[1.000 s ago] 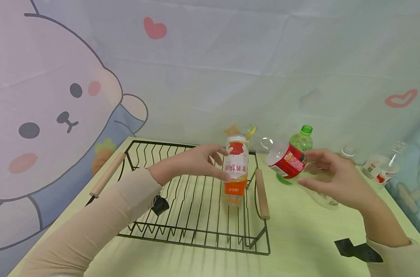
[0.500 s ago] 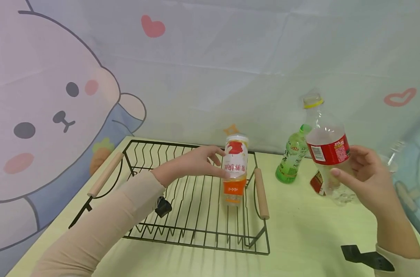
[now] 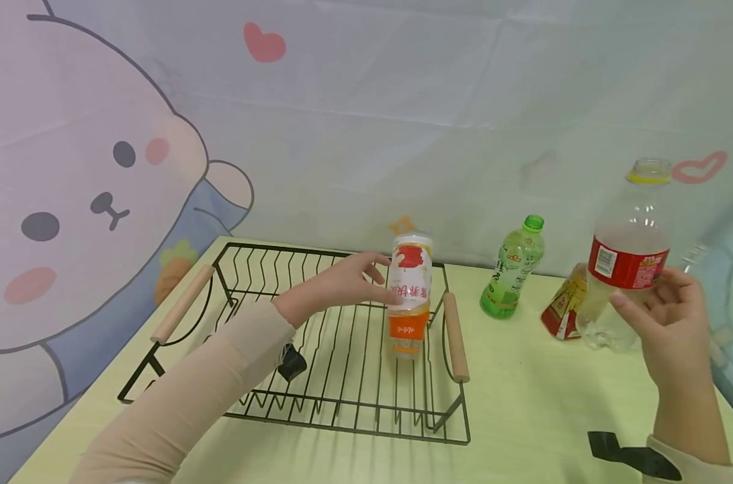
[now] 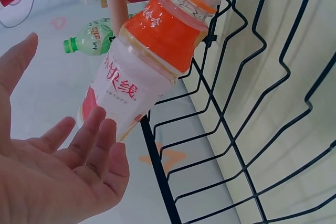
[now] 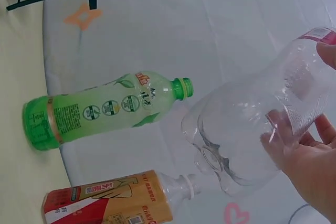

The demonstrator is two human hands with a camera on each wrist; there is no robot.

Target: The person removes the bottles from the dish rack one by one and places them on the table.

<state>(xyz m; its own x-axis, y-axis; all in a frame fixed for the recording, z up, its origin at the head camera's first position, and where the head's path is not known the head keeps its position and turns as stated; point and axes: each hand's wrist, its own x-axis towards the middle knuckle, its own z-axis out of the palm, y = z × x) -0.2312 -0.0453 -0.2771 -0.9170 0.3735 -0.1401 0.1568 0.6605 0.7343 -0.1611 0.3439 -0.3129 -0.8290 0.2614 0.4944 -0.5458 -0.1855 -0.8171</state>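
Note:
A plastic drink bottle with a white and orange label (image 3: 410, 289) stands neck down in the black wire rack (image 3: 449, 413). Beside it is my left hand (image 3: 348, 281), thumb and fingertips next to the label. The left wrist view shows these fingers (image 4: 94, 135) loosely bent, not wrapped round the bottle. My right hand (image 3: 674, 329) holds a large clear plastic bottle with a red label (image 3: 629, 262), uncapped, upright and raised at the right. In the right wrist view, the fingers and thumb curl round this clear bottle (image 5: 236, 124).
Right of the rack stands a green-tinted bottle (image 3: 511, 269). A smaller bottle with a red and yellow label (image 3: 562, 309) is partly behind the clear bottle. Another clear bottle's neck (image 3: 695, 254) shows beyond my right hand. Wooden handles (image 3: 457, 336) flank the rack; a printed cloth hangs behind.
My right hand has carried the clear bottle rightward, away from the rack, and turned it from tilted to upright. The left hand and the bottle in the rack have hardly moved.

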